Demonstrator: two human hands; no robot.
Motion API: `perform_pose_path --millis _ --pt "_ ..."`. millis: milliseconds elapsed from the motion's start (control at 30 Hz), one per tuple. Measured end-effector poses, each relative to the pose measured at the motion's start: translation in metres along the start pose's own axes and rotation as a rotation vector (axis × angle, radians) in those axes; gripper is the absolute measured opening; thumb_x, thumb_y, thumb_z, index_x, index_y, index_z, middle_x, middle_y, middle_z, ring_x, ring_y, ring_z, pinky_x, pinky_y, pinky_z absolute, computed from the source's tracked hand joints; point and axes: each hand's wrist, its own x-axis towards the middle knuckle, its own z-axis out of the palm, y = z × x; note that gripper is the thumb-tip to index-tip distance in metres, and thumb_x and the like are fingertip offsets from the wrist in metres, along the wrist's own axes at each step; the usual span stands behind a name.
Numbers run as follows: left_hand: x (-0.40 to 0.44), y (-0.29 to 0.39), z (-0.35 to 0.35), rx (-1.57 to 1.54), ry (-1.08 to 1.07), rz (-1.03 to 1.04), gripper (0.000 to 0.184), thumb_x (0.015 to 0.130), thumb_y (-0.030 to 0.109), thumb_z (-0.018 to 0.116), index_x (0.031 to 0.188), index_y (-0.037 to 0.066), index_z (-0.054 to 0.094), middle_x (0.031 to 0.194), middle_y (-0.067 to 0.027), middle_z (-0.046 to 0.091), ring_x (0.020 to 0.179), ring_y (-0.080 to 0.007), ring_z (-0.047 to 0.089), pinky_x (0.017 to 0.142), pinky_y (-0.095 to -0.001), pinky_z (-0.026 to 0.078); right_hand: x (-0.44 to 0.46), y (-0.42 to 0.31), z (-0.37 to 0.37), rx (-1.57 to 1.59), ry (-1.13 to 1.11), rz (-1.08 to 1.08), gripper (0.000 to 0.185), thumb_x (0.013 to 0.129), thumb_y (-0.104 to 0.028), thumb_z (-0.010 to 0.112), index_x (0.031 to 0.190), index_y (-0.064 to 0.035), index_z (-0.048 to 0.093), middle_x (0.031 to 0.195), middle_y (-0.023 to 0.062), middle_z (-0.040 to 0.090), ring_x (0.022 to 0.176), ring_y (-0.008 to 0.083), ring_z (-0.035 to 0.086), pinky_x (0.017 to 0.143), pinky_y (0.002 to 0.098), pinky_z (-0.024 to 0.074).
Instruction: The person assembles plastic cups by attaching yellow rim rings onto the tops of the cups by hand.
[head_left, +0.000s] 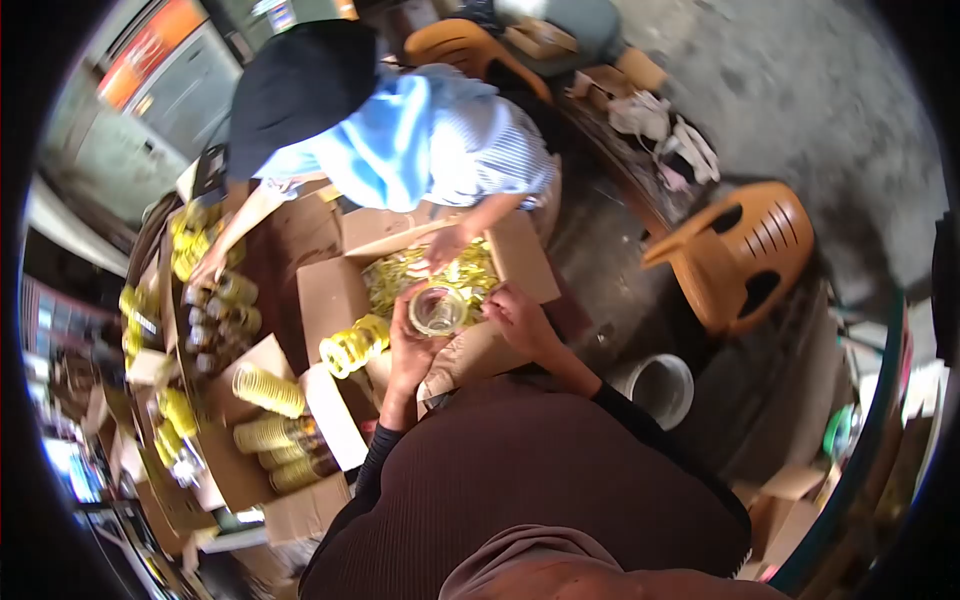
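Observation:
A clear round cup (437, 311) is held in my left hand (408, 345), its open rim facing up. My right hand (520, 318) is to the right of the cup, apart from it, with its fingers curled together; whatever may be between the fingertips is too small to tell. Both hands are over the near side of an open cardboard box (330, 300) filled with yellow and clear strips (468, 270). A stack of yellow-rimmed cups (355, 345) lies just left of my left hand.
A co-worker in a black hat (300, 90) reaches into the box and toward dark jars (222, 325) at the left. More cup stacks (270, 390) fill a carton at lower left. An orange chair (745, 255) and a white bucket (661, 391) stand to the right.

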Motion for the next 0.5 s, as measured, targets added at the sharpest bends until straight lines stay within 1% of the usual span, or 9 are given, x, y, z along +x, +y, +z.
perform_pose_path --millis 33,67,167,200,233,367,400,433,500 --pt "-0.001 0.000 -0.003 0.010 0.015 0.016 0.080 0.065 -0.006 0.081 0.132 0.005 0.039 0.119 -0.0086 0.057 0.112 -0.0184 0.055 0.099 -0.0328 0.045 0.006 -0.005 0.002 0.096 0.081 -0.025 0.015 0.089 -0.013 0.058 0.094 0.0007 0.058 0.092 0.0153 0.056 0.084 0.0310 0.061 0.075 0.0384 0.0507" --pt "-0.003 -0.001 -0.008 0.020 0.032 0.026 0.080 0.065 -0.006 0.081 0.132 0.005 0.039 0.119 -0.0085 0.057 0.112 -0.0184 0.055 0.098 -0.0327 0.045 0.013 -0.015 -0.001 0.128 0.033 -0.038 0.012 0.087 -0.006 0.060 0.096 0.0009 0.058 0.091 0.0146 0.056 0.082 0.0270 0.062 0.071 0.0351 0.0516" --pt "-0.008 -0.006 -0.022 0.040 0.102 0.044 0.079 0.065 -0.006 0.080 0.132 0.005 0.039 0.119 -0.0088 0.057 0.112 -0.0184 0.056 0.097 -0.0324 0.046 0.029 -0.040 0.007 0.149 0.000 -0.114 0.012 0.087 -0.004 0.060 0.099 -0.0008 0.059 0.092 0.0136 0.056 0.082 0.0245 0.062 0.070 0.0332 0.0516" --pt "-0.011 -0.006 -0.026 0.052 0.117 0.031 0.078 0.066 -0.006 0.080 0.132 0.005 0.040 0.119 -0.0090 0.058 0.111 -0.0183 0.056 0.097 -0.0322 0.046 0.031 -0.045 0.009 0.118 -0.050 -0.113 0.015 0.086 -0.005 0.063 0.101 -0.0033 0.061 0.094 0.0120 0.057 0.082 0.0221 0.061 0.070 0.0315 0.0517" --pt "-0.013 -0.006 -0.029 0.064 0.129 0.018 0.077 0.066 -0.006 0.080 0.131 0.005 0.041 0.119 -0.0092 0.058 0.111 -0.0181 0.056 0.097 -0.0320 0.046 0.033 -0.053 0.011 0.118 -0.080 -0.121 0.015 0.086 -0.005 0.063 0.101 -0.0033 0.061 0.094 0.0120 0.057 0.082 0.0221 0.061 0.070 0.0315 0.0517" --pt "-0.018 0.002 -0.035 0.173 0.159 0.008 0.071 0.068 -0.003 0.079 0.129 0.005 0.044 0.118 -0.0105 0.059 0.111 -0.0189 0.056 0.096 -0.0326 0.046 0.033 -0.060 0.025 0.065 -0.207 -0.263 0.022 0.081 -0.012 0.073 0.101 -0.0067 0.066 0.093 0.0087 0.057 0.085 0.0232 0.059 0.069 0.0324 0.0505" --pt "-0.017 -0.011 -0.038 0.221 0.205 0.059 0.070 0.066 0.000 0.080 0.128 0.004 0.047 0.117 -0.0124 0.059 0.114 -0.0226 0.055 0.097 -0.0344 0.045 0.035 -0.059 0.028 0.045 -0.218 -0.282 0.022 0.079 -0.012 0.074 0.099 -0.0069 0.066 0.092 0.0085 0.057 0.085 0.0238 0.059 0.069 0.0330 0.0499" --pt "-0.019 -0.022 -0.042 0.320 0.192 0.058 0.075 0.063 -0.002 0.081 0.129 0.004 0.046 0.122 -0.0114 0.056 0.113 -0.0215 0.055 0.097 -0.0341 0.045 0.037 -0.058 0.032 0.026 -0.232 -0.301 0.021 0.078 -0.011 0.075 0.097 -0.0072 0.067 0.091 0.0083 0.057 0.086 0.0244 0.059 0.069 0.0337 0.0493" --pt "-0.020 -0.004 -0.041 0.509 0.223 0.113 0.075 0.062 0.001 0.081 0.129 0.004 0.047 0.121 -0.0127 0.057 0.114 -0.0265 0.055 0.098 -0.0361 0.044 0.040 -0.058 0.036 0.014 -0.241 -0.338 0.018 0.075 -0.008 0.076 0.091 -0.0064 0.068 0.088 0.0086 0.057 0.085 0.0245 0.058 0.072 0.0345 0.0481"
